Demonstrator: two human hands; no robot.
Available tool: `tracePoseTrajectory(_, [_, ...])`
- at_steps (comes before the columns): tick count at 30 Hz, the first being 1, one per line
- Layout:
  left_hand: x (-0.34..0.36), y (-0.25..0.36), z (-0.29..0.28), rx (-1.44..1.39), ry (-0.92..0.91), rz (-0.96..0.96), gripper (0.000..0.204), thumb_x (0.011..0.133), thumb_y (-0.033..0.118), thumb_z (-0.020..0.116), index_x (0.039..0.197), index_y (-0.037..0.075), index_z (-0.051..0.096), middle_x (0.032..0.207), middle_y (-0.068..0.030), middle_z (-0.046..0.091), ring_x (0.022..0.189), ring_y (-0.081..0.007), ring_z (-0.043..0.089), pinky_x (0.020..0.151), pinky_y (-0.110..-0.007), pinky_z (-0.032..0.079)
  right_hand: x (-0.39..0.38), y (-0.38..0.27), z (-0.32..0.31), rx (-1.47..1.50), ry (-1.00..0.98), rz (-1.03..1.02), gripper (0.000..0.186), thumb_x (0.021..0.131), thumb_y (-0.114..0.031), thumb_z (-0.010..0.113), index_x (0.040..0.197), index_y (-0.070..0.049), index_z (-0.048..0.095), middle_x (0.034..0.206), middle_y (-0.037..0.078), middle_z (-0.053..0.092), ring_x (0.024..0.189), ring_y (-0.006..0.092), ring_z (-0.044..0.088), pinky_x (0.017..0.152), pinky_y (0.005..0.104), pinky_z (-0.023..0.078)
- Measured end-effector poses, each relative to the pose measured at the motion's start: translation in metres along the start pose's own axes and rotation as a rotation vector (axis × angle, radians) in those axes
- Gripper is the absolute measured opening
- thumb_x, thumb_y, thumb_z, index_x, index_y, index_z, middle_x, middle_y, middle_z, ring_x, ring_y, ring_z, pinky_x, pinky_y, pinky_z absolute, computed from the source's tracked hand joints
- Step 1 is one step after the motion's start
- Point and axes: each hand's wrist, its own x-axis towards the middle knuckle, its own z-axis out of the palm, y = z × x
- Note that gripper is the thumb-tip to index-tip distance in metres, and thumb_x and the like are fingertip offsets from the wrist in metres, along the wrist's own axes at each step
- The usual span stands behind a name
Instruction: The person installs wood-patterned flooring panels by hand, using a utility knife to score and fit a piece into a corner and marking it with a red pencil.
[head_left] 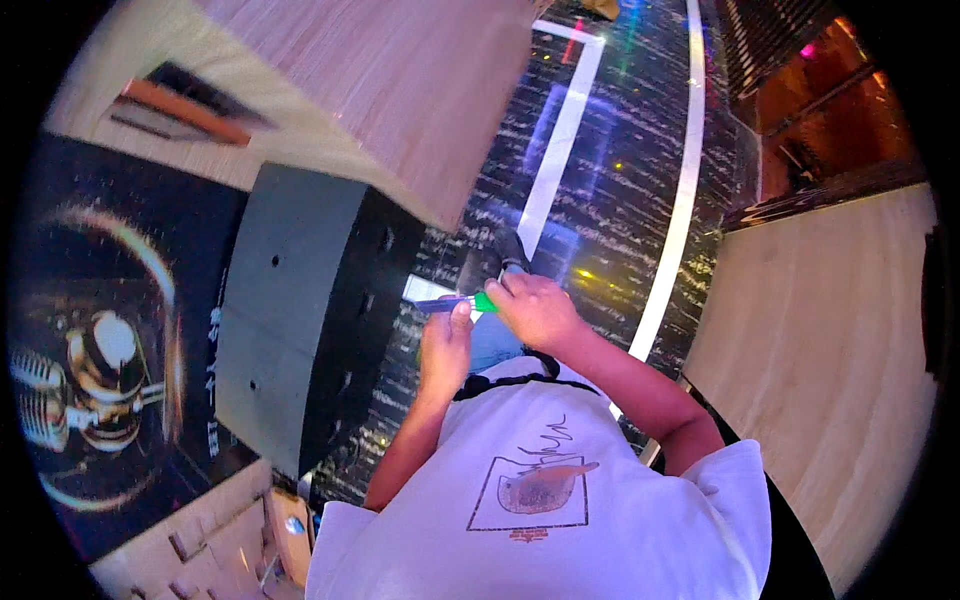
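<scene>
A short, slim stick-shaped object is held level in front of my waist. Its left part is dark blue, a pale or metallic band sits in the middle, and the right end is bright green. I cannot make out its exact kind. My left hand grips the dark blue part from below, its thumb pressed along it. The fingers of my right hand close round the green end, partly covering it. Beneath both hands are my blue trouser leg and a dark shoe.
A grey, black-sided box stands close on my left, beside a dark wall picture of a microphone. Pale wood-grain panels rise ahead, and another panel stands on the right. White strips cross the dark, streaked floor.
</scene>
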Motion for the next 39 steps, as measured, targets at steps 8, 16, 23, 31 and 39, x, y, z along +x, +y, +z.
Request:
tracePoseTrajectory(8, [0.179,0.037,0.080,-0.203,-0.051,-0.080,0.050,0.106,0.043,0.049,0.078,0.002,0.059,0.062,-0.0018,0.051,0.059,-0.0122,0.045,0.054,-0.036,0.038,0.100,0.149,-0.038,-0.198,0.037,0.002,0.022,0.081,-0.014,0.060,0.101,-0.007,0.058,0.083,0.008,0.057,0.079,0.0268,0.064,0.067,0.0412,0.053])
tracePoseTrajectory(16, [0.331,0.147,0.142,-0.194,-0.042,0.104,0.047,0.105,0.039,0.049,0.082,0.000,0.062,0.063,-0.0037,0.054,0.059,-0.0136,0.050,0.056,-0.037,0.041,0.200,0.292,-0.087,-0.282,0.005,0.070,0.025,0.082,-0.014,0.059,0.105,-0.006,0.057,0.088,0.010,0.058,0.079,0.0279,0.065,0.064,0.0422,0.051])
tracePoseTrajectory(23, [0.430,0.237,0.189,-0.141,-0.053,0.088,0.042,0.105,0.037,0.051,0.091,-0.001,0.062,0.064,-0.0019,0.051,0.060,-0.0112,0.047,0.057,-0.035,0.041,0.260,0.396,-0.128,-0.275,-0.006,0.161,0.033,0.083,-0.014,0.060,0.114,-0.004,0.056,0.091,0.009,0.058,0.084,0.0273,0.063,0.070,0.0407,0.051])
tracePoseTrajectory(31, [0.564,0.295,0.294,-0.012,0.039,0.044,0.041,0.105,0.037,0.051,0.095,0.000,0.065,0.068,-0.0026,0.054,0.063,-0.0113,0.050,0.060,-0.033,0.042,0.322,0.574,-0.159,-0.200,0.035,0.110,0.033,0.082,-0.013,0.061,0.113,-0.005,0.057,0.088,0.009,0.057,0.083,0.0272,0.062,0.070,0.0405,0.051])
tracePoseTrajectory(39, [0.713,0.419,0.393,0.110,0.081,0.051,0.041,0.105,0.037,0.052,0.094,0.000,0.067,0.071,-0.0049,0.057,0.068,-0.0106,0.054,0.061,-0.033,0.043,0.406,0.759,-0.228,-0.156,0.206,0.072,0.032,0.079,-0.010,0.067,0.110,-0.007,0.061,0.085,0.008,0.058,0.079,0.0272,0.063,0.066,0.0403,0.051])
